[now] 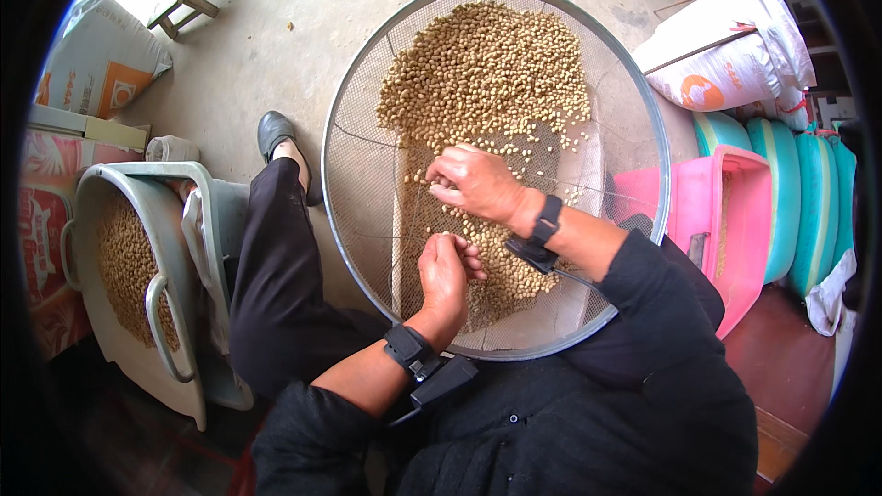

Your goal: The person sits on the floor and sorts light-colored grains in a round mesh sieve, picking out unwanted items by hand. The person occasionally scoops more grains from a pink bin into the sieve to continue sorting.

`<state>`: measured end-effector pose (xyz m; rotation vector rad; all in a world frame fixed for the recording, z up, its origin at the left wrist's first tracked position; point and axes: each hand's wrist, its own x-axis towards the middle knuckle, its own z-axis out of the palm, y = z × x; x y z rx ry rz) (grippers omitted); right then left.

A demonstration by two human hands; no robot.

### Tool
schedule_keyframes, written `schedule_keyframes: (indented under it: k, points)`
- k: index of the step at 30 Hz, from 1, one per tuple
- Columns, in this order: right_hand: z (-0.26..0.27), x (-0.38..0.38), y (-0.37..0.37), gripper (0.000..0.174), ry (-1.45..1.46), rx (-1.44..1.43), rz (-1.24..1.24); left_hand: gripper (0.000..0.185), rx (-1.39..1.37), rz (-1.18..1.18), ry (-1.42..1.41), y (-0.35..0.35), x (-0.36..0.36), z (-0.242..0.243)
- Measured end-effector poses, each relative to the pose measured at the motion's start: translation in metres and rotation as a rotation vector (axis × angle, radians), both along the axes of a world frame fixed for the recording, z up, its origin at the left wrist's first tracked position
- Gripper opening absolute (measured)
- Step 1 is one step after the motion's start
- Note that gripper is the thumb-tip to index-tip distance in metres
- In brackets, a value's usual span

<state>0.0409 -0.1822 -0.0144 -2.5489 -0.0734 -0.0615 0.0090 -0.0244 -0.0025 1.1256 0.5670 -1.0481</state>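
Observation:
A large round sieve [332, 172] with a metal rim and wire mesh lies across my lap. Tan beans [482, 69] form a broad heap at its far side, and a smaller pile [513, 269] spreads at the near side. My right hand [475, 182] is over the middle of the mesh, fingers curled downward between the two piles. Nearer to me, my left hand [444, 272] is at the left edge of the smaller pile, thumb and fingertips drawn together. Whether either hand pinches a bean is hidden by the fingers. Both wrists wear black straps with devices.
At left stands a two-handled metal pot [114, 172] holding more beans. A pink plastic container [744, 220] stands at right, beside teal sacks [778, 186] and a white sack [723, 48]. A wooden stool [186, 0] and another sack [96, 55] are at upper left.

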Motion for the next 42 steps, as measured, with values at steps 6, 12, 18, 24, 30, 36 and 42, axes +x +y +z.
schedule_keyframes:
  k: [6,12,18,24,30,36,42]
  points:
    - [-0.002,-0.001,0.007,0.009,0.012,-0.021,-0.046,0.032,0.033,0.103,-0.061,-0.003,0.005,-0.004]
    - [0.019,-0.006,-0.036,0.030,0.106,0.153,0.037,0.025,-0.048,0.079,-0.070,-0.004,0.004,-0.003]
    - [0.006,0.003,-0.017,0.063,0.205,-0.298,-0.081,0.020,-0.065,-0.225,0.036,-0.006,-0.011,-0.001]
    - [0.028,-0.059,-0.014,0.039,0.416,-0.085,0.131,0.022,-0.230,-0.731,0.120,-0.001,-0.030,0.009]
    - [0.010,-0.028,-0.054,0.049,-0.004,-0.192,-0.130,0.024,-0.308,-0.925,0.124,-0.008,-0.035,0.012]
    - [-0.001,-0.065,-0.027,0.048,0.094,-0.173,-0.082,0.025,-0.350,-1.018,0.151,-0.013,-0.038,0.017]
    - [0.032,-0.137,-0.020,0.037,0.358,-0.078,0.177,0.024,-0.343,-1.126,0.158,-0.008,-0.047,0.020]
